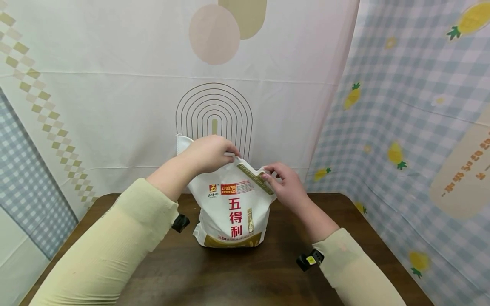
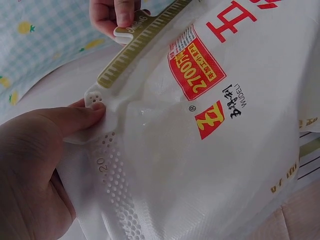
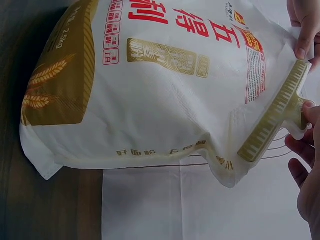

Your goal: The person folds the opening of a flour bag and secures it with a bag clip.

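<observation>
A white flour bag [image 1: 222,208] with red lettering and a gold band stands upright on the table, its top folded and slanting down to the right. Across the folded top lies a bag clip [image 1: 252,176], olive-gold with a white edge. My left hand [image 1: 210,154] pinches the folded bag top at the clip's upper end, thumb in front on the perforated white plastic [image 2: 95,97]. At the clip's middle, my right hand [image 1: 285,185] pinches the protruding handle [image 3: 299,116] between thumb and fingers. A loose corner of the bag [image 1: 183,142] sticks up behind my left wrist.
The bag rests on a dark brown wooden table [image 1: 183,272]. Close behind it hangs a pale printed cloth [image 1: 122,114], with a blue checked cloth [image 1: 375,140] along the right side. Each wrist wears a small black camera mount [image 1: 180,223].
</observation>
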`<state>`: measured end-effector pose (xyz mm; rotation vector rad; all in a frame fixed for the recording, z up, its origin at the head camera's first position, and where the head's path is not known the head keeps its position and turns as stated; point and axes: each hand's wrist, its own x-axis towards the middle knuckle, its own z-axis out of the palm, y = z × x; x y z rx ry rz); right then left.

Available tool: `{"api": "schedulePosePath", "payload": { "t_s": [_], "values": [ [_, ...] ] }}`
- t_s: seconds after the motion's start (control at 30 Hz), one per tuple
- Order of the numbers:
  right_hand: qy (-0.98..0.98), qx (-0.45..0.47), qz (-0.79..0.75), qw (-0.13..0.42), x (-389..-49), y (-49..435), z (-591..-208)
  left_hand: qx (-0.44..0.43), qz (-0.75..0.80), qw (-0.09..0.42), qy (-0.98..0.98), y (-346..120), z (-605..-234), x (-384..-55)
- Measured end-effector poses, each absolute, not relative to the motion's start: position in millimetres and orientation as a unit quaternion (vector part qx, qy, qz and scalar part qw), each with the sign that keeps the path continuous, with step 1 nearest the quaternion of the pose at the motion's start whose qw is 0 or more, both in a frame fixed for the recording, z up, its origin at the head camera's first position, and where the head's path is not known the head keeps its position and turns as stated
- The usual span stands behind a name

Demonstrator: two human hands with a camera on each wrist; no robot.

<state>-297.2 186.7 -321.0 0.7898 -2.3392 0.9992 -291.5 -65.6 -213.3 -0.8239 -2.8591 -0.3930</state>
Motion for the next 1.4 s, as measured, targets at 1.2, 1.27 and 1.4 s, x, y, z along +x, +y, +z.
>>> {"api": "schedulePosePath", "payload": {
  "t_s": [1.2,1.27,1.4],
  "values": [
    [-0.845,0.28,0.388,0.239,-300.2,183.5,-330.4,-0.276,-0.118,0.088,-0.95,-66.2,-214.9,-289.3],
    [-0.844,0.274,0.394,0.239,-299.8,183.1,-331.6,-0.279,-0.117,0.096,-0.948,-66.3,-216.2,-289.2],
    [-0.842,0.264,0.409,0.232,-298.7,183.2,-334.9,-0.284,-0.115,0.114,-0.945,-67.2,-220.0,-289.3]
  ]
}}
